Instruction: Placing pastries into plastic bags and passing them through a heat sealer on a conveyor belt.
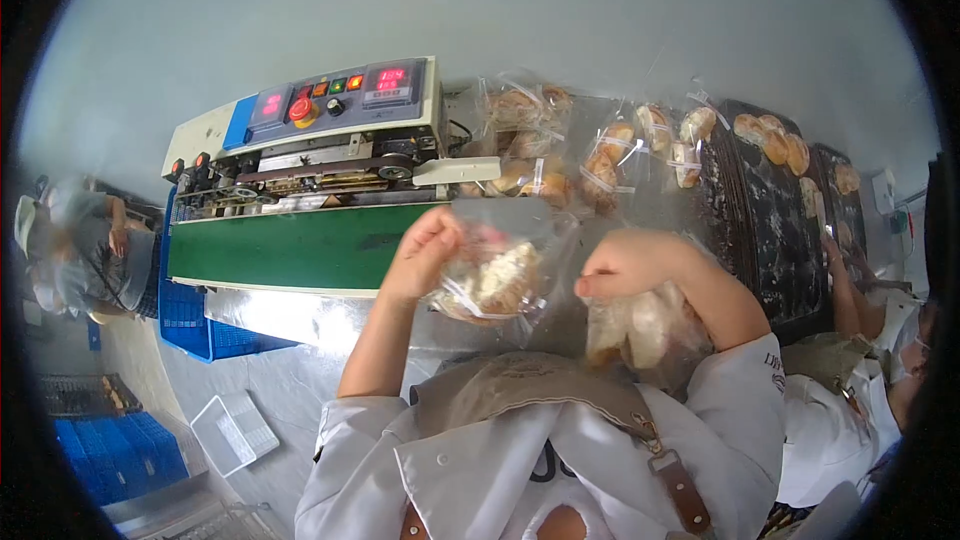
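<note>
My left hand (pixel 426 251) pinches the top edge of a clear plastic bag. Inside this bag is a bread piece with a pale, crumbly topping (pixel 508 279), and a white strip crosses the bag's lower part. The bag hangs by the front end of the green conveyor belt (pixel 285 251) of a band sealing machine (pixel 330 127). To the right, my right hand (pixel 630 262) is curled at the top of another clear bag of pale bread (pixel 637 334), held close to my apron; my fingertips partly hide its top edge.
Bagged breads (pixel 600 172) with white strips lie behind my hands. Dark floured trays (pixel 780 240) with bread stand at the right, near a co-worker's arm (pixel 844 289). A blue crate (pixel 184 322) is below the sealer, a white crate (pixel 234 431) on the floor. More people (pixel 97 247) are far left.
</note>
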